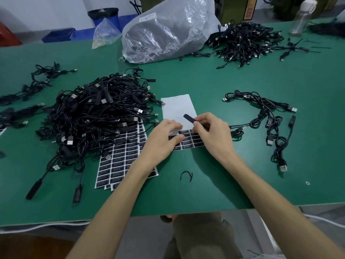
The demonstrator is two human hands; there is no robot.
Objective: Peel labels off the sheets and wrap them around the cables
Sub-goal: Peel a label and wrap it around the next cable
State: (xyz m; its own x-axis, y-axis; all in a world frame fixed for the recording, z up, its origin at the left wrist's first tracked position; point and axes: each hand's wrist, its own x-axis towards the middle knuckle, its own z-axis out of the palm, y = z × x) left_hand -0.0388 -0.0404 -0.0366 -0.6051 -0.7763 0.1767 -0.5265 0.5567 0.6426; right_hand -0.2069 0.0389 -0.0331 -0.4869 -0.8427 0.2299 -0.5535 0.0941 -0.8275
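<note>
**Label up, keep the sheet pinned**

The cable pile (pixel 97 116) waits at left. The left hand (pixel 164 139) lies fairly flat, pressing down the label sheet (pixel 177 109); keep that pressure. The black label (pixel 189 118), seemingly clear of its backing, is pinched by the right hand (pixel 211 133). Best to hold one end only.

Bare left hand (pixel 162 141) and right hand (pixel 212 135), forearms uncovered right up to the frame edge. Lower down, olive-khaki trousers (pixel 201 240), cloth creased at the lap.
</note>
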